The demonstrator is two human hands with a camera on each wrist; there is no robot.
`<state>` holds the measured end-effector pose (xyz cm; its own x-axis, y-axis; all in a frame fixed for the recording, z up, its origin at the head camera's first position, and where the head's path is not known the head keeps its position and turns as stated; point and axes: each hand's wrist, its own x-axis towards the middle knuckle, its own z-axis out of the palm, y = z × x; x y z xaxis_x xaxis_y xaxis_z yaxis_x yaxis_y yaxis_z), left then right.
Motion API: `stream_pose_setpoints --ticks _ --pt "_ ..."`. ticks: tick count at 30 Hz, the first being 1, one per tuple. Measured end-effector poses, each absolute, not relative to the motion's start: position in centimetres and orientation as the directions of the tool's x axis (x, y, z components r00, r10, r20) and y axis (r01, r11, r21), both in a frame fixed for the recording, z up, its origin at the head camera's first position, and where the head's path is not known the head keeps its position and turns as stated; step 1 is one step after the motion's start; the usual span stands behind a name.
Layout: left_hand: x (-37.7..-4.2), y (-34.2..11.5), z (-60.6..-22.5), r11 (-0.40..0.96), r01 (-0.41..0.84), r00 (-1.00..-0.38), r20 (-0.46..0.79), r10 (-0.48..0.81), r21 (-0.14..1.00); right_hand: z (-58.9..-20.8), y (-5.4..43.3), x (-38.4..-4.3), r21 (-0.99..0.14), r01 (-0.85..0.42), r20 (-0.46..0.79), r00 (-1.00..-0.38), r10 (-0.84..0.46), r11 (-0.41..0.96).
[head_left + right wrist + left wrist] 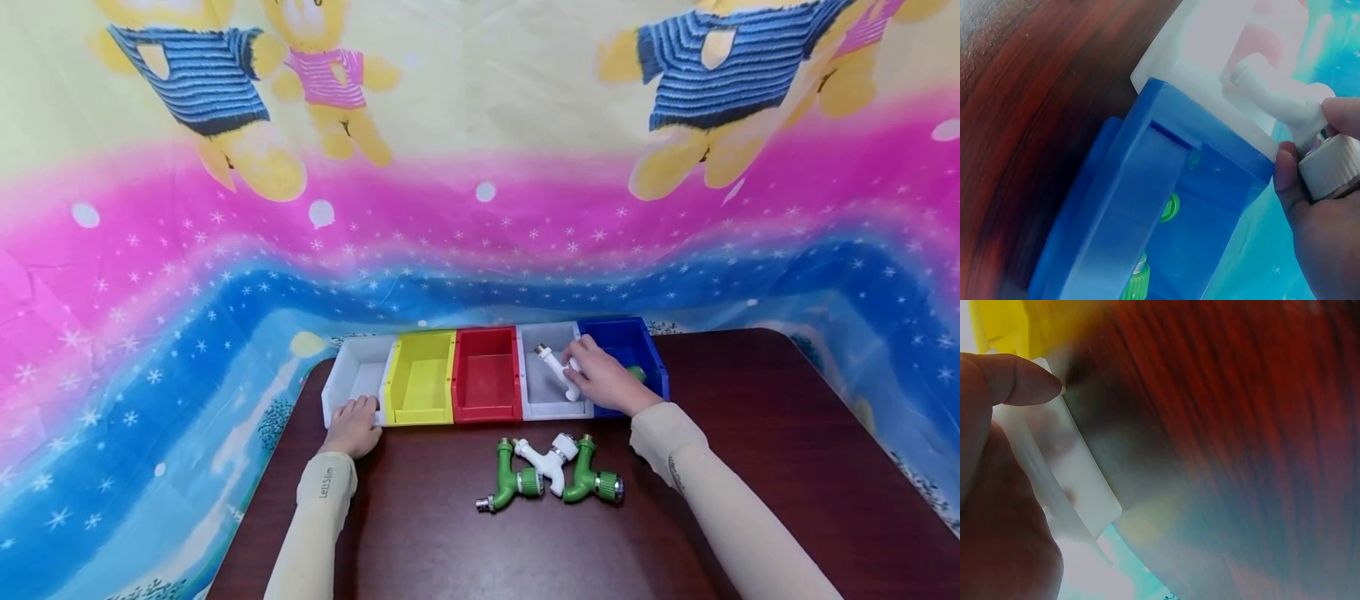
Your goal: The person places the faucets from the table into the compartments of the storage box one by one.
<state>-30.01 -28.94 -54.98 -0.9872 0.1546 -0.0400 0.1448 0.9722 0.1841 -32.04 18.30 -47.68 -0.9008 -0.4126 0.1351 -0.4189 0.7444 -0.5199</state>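
My right hand (606, 377) grips a white tap (557, 372) by its knob end, over the second bin from the right, a pale grey one (531, 400). In the right wrist view, finger and thumb close around the tap's ribbed knob (1330, 167). My left hand (354, 427) holds the front wall of the leftmost whitish bin (363, 362); faint finger shadows show through that wall in the left wrist view. On the table in front lie a white tap (546, 460) between two green taps, one left (507, 482) and one right (583, 477).
A yellow bin (422, 375) and a red bin (487, 377) stand in the same row. The blue bin (617, 335) at the right end contains green taps (1139, 284), partly hidden. A printed cloth (480, 225) hangs behind the dark wooden table (420, 533).
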Motion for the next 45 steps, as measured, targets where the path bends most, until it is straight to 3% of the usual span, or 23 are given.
stream_pose_setpoints --ticks 45 --pt "-29.7 -28.3 -54.1 0.981 0.100 -0.989 -0.092 0.116 0.166 -50.3 16.6 -34.6 -0.263 -0.554 0.147 -0.832 -0.535 0.789"
